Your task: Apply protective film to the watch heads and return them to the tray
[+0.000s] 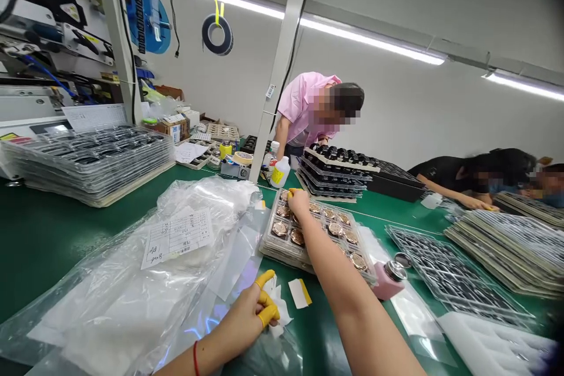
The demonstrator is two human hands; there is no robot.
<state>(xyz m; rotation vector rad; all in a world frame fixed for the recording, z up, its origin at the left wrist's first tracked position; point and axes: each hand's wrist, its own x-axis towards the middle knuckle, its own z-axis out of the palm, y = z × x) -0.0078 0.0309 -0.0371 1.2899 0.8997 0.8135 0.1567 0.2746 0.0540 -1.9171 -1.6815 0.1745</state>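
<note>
- Copper-colored discs [282, 229] sit in rows in a clear plastic tray [269, 248] on the green bench [44, 235], just ahead of the person and a bit right of center.
- Right hand [299, 202] is on the tray's far side, with a yellow finger cot [291, 192] on one fingertip. Can't tell if it's really gripping or just resting there.
- Left hand [247, 311] is clenched on a white wipe [278, 305], near the tray but not touching it. Yellow cots on its fingers, red string [195, 358] around the wrist.
- Right by the tray: a white slip [298, 294] with a yellow edge and a pink dispenser bottle [390, 276].
- Left side: a big plastic bag [110, 282] with a paper label [178, 238].
- Right side: stacks of black plastic trays [458, 270].
- Further back: a white bottle [281, 171], a person in a pink shirt [299, 108] leaning over the bench, and another person [462, 179] bent over at the right.
</note>
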